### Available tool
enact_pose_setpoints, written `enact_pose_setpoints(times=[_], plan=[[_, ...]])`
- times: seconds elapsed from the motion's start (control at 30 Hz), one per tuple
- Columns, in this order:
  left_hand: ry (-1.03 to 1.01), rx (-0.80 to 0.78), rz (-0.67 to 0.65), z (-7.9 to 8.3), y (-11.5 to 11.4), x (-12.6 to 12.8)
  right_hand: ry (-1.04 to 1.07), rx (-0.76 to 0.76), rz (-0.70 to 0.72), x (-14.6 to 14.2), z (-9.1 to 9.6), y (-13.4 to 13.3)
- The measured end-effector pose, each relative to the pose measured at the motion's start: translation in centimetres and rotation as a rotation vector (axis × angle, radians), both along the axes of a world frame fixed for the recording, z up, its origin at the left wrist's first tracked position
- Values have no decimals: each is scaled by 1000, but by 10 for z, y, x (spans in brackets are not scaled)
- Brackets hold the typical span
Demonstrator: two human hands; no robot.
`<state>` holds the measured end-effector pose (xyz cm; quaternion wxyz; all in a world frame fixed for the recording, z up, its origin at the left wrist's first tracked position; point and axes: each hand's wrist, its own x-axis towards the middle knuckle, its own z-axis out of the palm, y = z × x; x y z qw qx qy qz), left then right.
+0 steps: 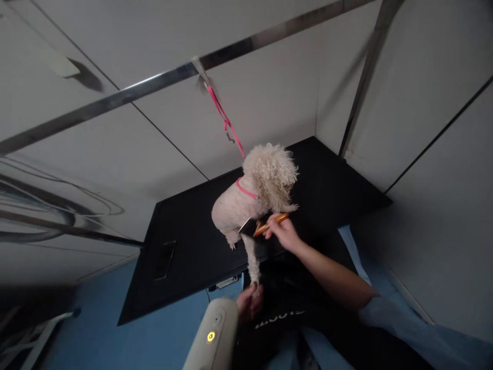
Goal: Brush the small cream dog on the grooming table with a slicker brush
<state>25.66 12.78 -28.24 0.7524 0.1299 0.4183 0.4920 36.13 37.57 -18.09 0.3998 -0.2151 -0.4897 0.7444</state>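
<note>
Here's the dog [236, 205] between near and far edges of the tabletop [323, 190], left hand [249, 302] pinching one leg [251, 257] past the near edge, apparently keeping it straight for the brush [263, 228] the right hand [283, 232] clasps.

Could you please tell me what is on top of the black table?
On the table are the dog and a dark, flat rectangular object; the surface directly beneath the dog's body is hidden.

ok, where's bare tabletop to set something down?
Black table: right end, past the dog's head; also left, between the flat dark rectangle and the dog. Crowded: near middle edge, with left hand, outstretched leg, brush, right hand.
</note>
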Motion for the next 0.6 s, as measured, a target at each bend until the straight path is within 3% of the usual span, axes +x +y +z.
enact_pose_setpoints(times=[0.07,0.17,0.23,0.37,0.43,0.53,0.6], plan=[[93,20,13,0,12,-1,-20,23,59,-2,6,6],[191,61,20,1,25,-6,45,-14,-204,-2,5,23],[237,50,11,4,28,-10,66,-91,-293,3,-7,35],[260,2,-32,13,20,-19,-89,-374,-241,16,-46,59],[244,5,-21,17,13,-26,-149,-437,-229,14,-61,74],[280,16,63,25,15,-42,-215,-462,-97,-4,-70,98],[334,-13,205,33,32,-56,-259,-469,14,-19,-70,110]])
